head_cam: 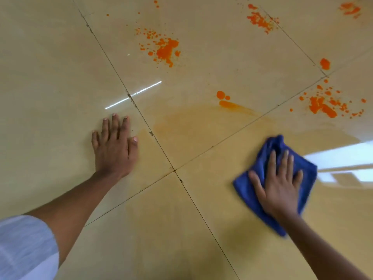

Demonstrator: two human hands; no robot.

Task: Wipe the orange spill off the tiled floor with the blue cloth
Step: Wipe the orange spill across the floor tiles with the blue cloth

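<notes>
The blue cloth (262, 164) lies crumpled on the beige tiled floor (60, 67) at the lower right. My right hand (279, 184) presses flat on top of it, fingers spread. My left hand (116, 146) rests palm down on the bare tile at the left, fingers apart, holding nothing. Orange spill splatters sit further away: a big blotch (166, 50) at top centre, a patch (260, 20) at top right, a cluster (325, 105) at the right, and drops (222, 96) in the middle. A pale orange smear (191, 122) spreads between my hands.
Dark grout lines cross at a joint (174, 170) between my hands. A bright window reflection (343, 158) gleams on the floor at the right edge. More orange marks (351, 9) lie in the top right corner.
</notes>
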